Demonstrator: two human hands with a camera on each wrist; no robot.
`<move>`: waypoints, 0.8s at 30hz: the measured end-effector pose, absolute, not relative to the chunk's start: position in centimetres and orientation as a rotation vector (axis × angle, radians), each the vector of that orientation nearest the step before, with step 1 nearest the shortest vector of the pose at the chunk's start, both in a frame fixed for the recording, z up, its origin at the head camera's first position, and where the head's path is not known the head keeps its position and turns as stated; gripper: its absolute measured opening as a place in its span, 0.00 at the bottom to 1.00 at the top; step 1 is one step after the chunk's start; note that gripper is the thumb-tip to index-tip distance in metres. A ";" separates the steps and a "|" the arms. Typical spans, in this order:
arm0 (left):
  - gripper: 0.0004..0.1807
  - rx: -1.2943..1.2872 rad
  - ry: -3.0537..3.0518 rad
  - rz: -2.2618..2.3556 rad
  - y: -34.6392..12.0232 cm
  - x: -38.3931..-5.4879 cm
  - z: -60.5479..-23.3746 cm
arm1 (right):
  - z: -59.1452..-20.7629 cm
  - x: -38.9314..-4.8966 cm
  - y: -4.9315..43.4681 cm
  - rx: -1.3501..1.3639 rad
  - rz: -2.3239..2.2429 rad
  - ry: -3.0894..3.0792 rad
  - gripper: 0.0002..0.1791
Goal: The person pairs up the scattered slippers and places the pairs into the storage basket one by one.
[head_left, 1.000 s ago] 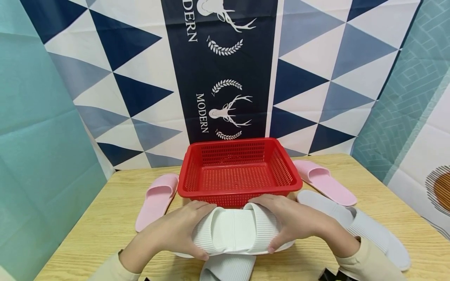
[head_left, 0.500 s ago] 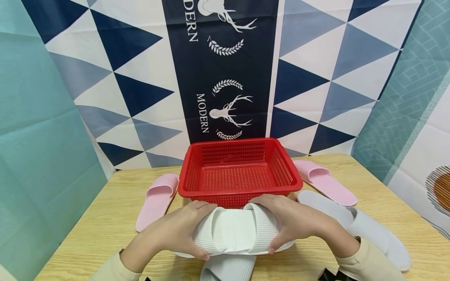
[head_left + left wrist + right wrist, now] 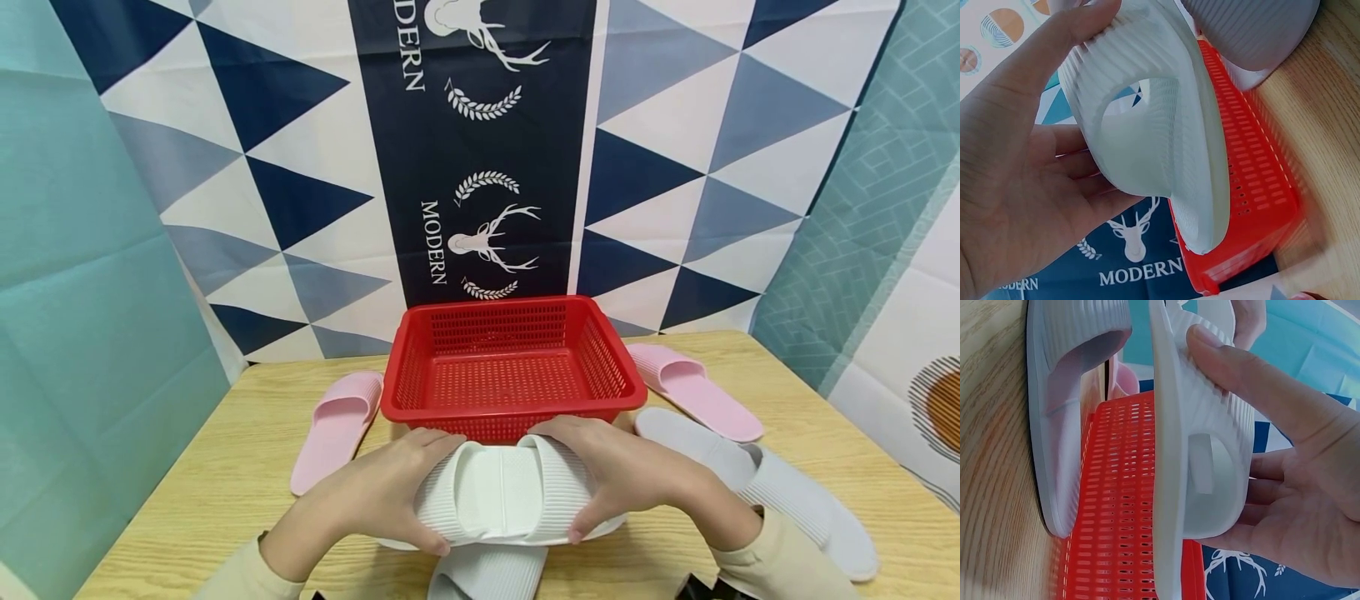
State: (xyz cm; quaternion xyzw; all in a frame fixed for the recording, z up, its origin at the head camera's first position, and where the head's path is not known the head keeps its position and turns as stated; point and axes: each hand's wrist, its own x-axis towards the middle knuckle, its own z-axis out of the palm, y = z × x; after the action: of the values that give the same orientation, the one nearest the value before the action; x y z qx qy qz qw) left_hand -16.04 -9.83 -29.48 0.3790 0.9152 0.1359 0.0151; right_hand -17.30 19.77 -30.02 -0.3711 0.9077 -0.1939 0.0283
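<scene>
thumb and fingers of the left grip curl around one end of a pair of white ribbed slippers; the right grip clasps the other end, both spread moderately wide across the straps. the two strap openings face each other over a pale middle with a line down it. the pair is held crosswise between the tabletop's side edges, in front of the red perforated plastic basket.
</scene>
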 end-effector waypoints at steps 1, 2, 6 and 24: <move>0.50 1.182 2.850 0.422 -9.8 -16.1 -29.5 | -30.1 -17.3 19.8 -1.160 -0.600 2.805 0.50; 0.51 1.186 2.853 0.420 -9.8 -16.1 -29.5 | -30.2 -17.3 19.8 -1.177 -0.602 2.809 0.50; 0.50 1.190 2.860 0.415 -9.7 -16.2 -29.4 | -30.4 -17.3 19.9 -1.217 -0.617 2.823 0.50; 0.48 1.204 2.857 0.480 -9.2 -16.6 -29.8 | -30.9 -17.6 19.4 -1.224 -0.618 2.817 0.50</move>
State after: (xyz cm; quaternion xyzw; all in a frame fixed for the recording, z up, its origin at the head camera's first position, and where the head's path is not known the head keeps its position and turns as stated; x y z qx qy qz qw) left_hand -16.59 -9.17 -29.77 0.3838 0.9106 0.1530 0.0019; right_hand -17.57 19.35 -30.86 -0.3906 0.8991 -0.1974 0.0042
